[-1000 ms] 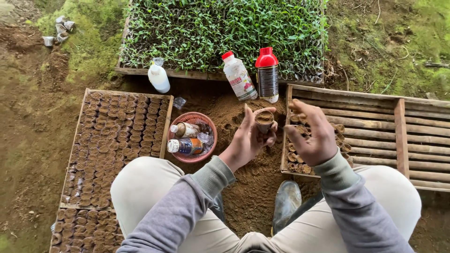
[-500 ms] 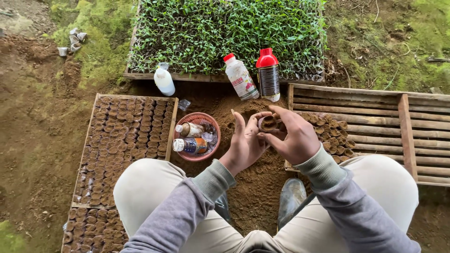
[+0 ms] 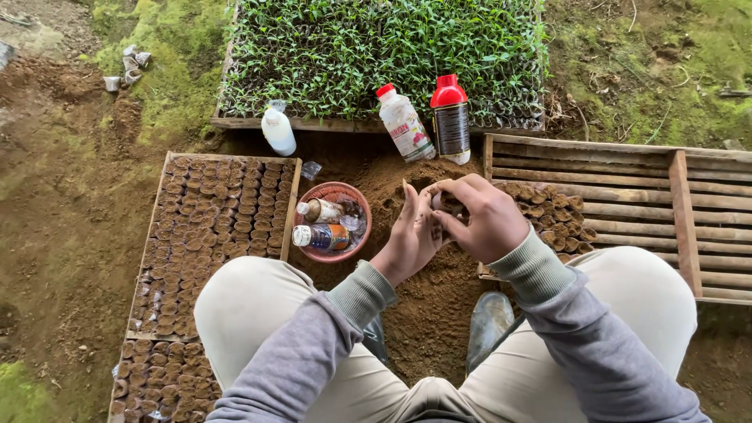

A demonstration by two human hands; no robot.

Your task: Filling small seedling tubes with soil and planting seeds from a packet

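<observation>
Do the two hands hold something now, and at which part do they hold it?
Both hands, left hand and right hand, close together around something small above the soil heap. The fingers hide it, so what it is and where it is held cannot be told.

You've drawn your right hand (image 3: 489, 219) in against your left hand (image 3: 411, 235), closing both over the small soil pot, now mostly hidden.

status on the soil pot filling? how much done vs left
Done: the left wooden tray is packed with filled soil pots, and a small cluster of pots sits at the near end of the right slatted tray. In hand: the left hand and right hand are pressed together over the soil heap; what they hold is hidden. Left: most of the right tray is bare slats.
</observation>
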